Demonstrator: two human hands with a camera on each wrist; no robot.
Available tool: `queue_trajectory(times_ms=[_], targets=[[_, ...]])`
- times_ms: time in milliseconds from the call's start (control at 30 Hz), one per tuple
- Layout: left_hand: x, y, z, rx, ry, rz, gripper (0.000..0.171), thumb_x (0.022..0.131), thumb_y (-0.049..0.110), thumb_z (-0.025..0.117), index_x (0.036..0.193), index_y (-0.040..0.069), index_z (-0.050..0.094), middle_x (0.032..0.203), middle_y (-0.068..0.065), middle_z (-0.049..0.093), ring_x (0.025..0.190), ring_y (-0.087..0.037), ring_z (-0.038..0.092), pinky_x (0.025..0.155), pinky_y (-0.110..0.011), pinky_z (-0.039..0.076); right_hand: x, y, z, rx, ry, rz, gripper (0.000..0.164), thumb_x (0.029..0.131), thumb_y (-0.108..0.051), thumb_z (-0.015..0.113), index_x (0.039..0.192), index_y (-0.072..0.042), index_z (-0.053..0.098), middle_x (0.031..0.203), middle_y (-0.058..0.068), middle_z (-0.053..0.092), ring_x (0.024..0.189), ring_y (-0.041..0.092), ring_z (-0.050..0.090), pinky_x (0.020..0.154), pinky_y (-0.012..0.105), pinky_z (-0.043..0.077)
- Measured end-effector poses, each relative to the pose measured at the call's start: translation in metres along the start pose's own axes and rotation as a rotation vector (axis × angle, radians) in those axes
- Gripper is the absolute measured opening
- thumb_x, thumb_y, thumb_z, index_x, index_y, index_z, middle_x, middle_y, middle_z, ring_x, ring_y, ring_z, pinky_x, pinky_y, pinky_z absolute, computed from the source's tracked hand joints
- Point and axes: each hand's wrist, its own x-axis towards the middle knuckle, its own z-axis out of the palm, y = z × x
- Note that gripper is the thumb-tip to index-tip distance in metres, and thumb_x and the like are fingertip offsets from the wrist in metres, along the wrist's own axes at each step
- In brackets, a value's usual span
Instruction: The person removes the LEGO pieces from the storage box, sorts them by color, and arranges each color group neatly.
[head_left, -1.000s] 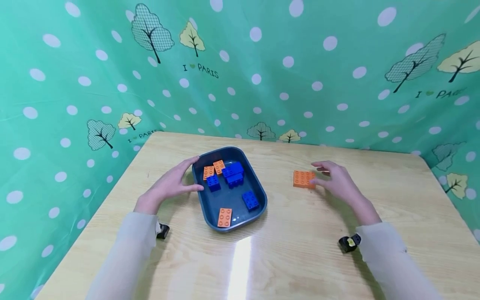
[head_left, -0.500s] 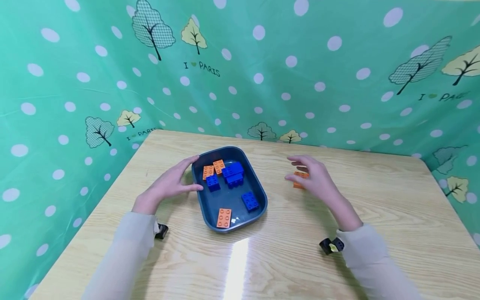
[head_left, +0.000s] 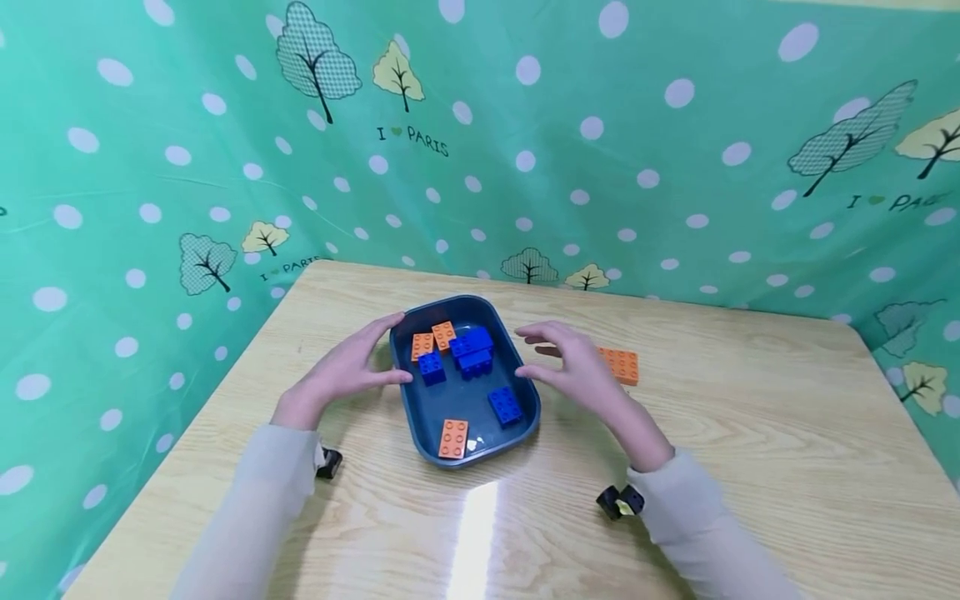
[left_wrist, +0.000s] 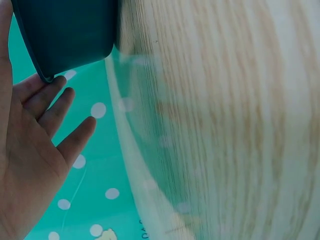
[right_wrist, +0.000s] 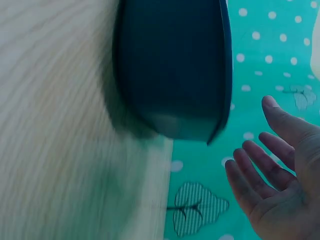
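Note:
A dark blue plastic box (head_left: 435,404) stands on the table. My left hand (head_left: 348,367) is at its left side, fingertips at the far left rim and thumb over the near part of that rim. The left wrist view shows those fingers loosely straight beside the box's wall (left_wrist: 70,35). Across from it, my right hand (head_left: 573,367) has its fingertips right at the box's right rim, fingers spread and palm bare in the right wrist view. Inside lie blue bricks (head_left: 505,406) and orange bricks (head_left: 453,439). Another orange brick (head_left: 622,367) lies on the table, partly hidden behind my right hand.
The light wooden table (head_left: 750,433) extends on both sides of the box. A green dotted cloth (head_left: 480,133) with printed trees hangs behind and to the left. Small black wrist cameras (head_left: 621,502) sit beneath both wrists.
My right hand has moved left, from the orange brick on the table over to the box's right rim, without the brick. My left hand has stayed at the left rim.

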Motion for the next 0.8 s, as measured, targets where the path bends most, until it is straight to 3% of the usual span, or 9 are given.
queue_trajectory(times_ms=[167, 600, 800], targets=[[-0.001, -0.001, 0.000, -0.006, 0.009, -0.011, 0.103, 0.081, 0.056, 0.076, 0.160, 0.021, 0.020, 0.166, -0.012, 0.023, 0.152, -0.039, 0.025, 0.120, -0.062, 0.028, 0.005, -0.006, 0.016, 0.027, -0.056, 0.002, 0.051, 0.086, -0.017, 0.078, 0.132, -0.004, 0.062, 0.132, 0.014, 0.064, 0.120, 0.032, 0.064, 0.102, 0.043, 0.055], [0.005, 0.001, -0.001, -0.001, -0.002, -0.003, 0.104, 0.081, 0.055, 0.077, 0.161, 0.021, 0.019, 0.167, -0.012, 0.022, 0.152, -0.039, 0.024, 0.120, -0.062, 0.027, 0.013, -0.015, 0.044, 0.187, -0.223, 0.021, 0.045, 0.089, -0.012, 0.074, 0.132, -0.004, 0.061, 0.133, 0.016, 0.063, 0.122, 0.032, 0.063, 0.104, 0.047, 0.053], [0.002, -0.002, -0.001, -0.012, -0.001, -0.009, 0.104, 0.081, 0.055, 0.077, 0.161, 0.022, 0.019, 0.166, -0.013, 0.022, 0.152, -0.040, 0.025, 0.120, -0.062, 0.028, 0.016, -0.019, 0.055, 0.218, -0.363, 0.041, 0.044, 0.091, -0.010, 0.073, 0.132, -0.003, 0.061, 0.135, 0.014, 0.062, 0.121, 0.032, 0.063, 0.101, 0.041, 0.056]])
